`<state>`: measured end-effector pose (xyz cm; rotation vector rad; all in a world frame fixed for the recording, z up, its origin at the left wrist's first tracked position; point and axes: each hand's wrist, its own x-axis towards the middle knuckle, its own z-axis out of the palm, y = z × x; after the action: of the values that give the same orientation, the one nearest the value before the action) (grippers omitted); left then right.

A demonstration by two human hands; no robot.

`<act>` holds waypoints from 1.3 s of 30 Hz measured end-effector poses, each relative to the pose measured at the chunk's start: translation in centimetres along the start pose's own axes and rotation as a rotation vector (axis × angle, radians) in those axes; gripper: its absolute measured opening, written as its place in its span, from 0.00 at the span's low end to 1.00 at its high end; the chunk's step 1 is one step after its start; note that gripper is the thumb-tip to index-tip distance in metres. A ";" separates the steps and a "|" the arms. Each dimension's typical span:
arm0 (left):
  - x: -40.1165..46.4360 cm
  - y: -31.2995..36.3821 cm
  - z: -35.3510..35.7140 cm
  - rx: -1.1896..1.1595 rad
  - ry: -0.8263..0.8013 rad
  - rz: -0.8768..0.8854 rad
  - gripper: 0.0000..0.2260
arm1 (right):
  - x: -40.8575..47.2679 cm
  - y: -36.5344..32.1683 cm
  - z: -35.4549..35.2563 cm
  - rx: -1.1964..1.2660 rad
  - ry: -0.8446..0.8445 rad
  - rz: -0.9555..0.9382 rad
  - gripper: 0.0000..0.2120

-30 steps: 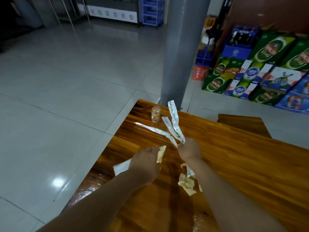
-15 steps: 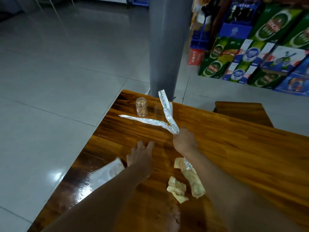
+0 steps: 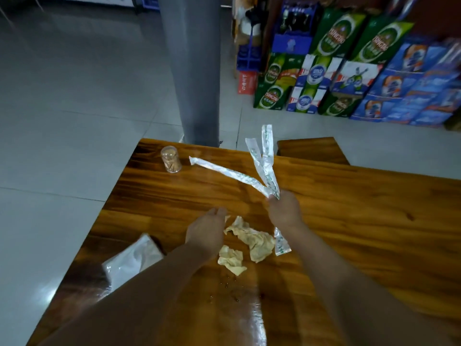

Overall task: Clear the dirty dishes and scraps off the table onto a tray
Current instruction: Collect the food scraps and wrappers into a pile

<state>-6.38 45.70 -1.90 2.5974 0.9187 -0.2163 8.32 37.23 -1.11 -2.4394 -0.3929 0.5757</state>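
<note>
right hand [image 3: 284, 211] fingers hidden | plastic packet [image 3: 129, 263] part-covered by forearm

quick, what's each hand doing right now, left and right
Left hand: open, fingers out beside the crumpled napkins, holding nothing.
Right hand: gripping a bunch of chopstick wrappers.

A: Where do things lie from your fingers?

B: Your right hand [image 3: 284, 211] pinches a bundle of wrappers [image 3: 264, 171] that fan out beyond your fingers [image 3: 273, 199]; one wrapper end [image 3: 282, 243] hangs down behind the hand, nearer you.

A: And between the hands?

B: Two crumpled napkins [image 3: 252, 238] lie on the surface [image 3: 349, 221], between your left hand [image 3: 205, 233] and your right, one nearer you than the other. Left of your left hand lies a tissue pack [image 3: 132, 260]. Far beyond the left fingers, near the surface's far corner, stands a toothpick jar [image 3: 171, 159].
</note>
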 end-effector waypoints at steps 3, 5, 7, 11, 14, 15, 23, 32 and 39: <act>0.6 1.6 1.3 -0.011 -0.011 0.139 0.25 | -0.5 1.7 -1.6 -0.015 0.037 0.019 0.16; 1.2 2.4 2.6 -0.013 -0.054 0.205 0.25 | -0.8 2.9 -2.2 -0.015 0.052 0.040 0.16; 1.7 2.9 3.8 0.029 -0.104 0.247 0.26 | -1.0 4.1 -2.4 0.016 0.065 0.074 0.16; 2.0 3.3 5.1 0.141 -0.130 0.254 0.28 | -1.8 6.1 -2.2 0.014 0.069 0.102 0.16; 1.7 3.0 4.9 0.073 -0.087 0.218 0.26 | -2.6 6.8 -2.4 0.000 0.071 0.112 0.15; 1.7 2.7 4.7 0.043 -0.046 0.204 0.24 | -2.9 6.8 -2.6 -0.004 0.073 0.116 0.15; -3.0 0.4 4.5 0.067 -0.093 0.247 0.20 | -4.8 6.7 -1.8 0.044 0.057 0.110 0.14; -2.9 0.0 5.6 0.094 -0.060 0.152 0.19 | -7.2 7.8 -0.8 0.012 0.060 0.131 0.16; -7.7 -1.2 3.0 -0.056 -0.047 0.189 0.15 | -11.3 7.0 -1.9 0.024 0.084 0.142 0.16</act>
<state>-13.20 40.95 -3.02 2.5955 0.6492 -0.1967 0.49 26.32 -0.51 -2.4728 -0.1785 0.5324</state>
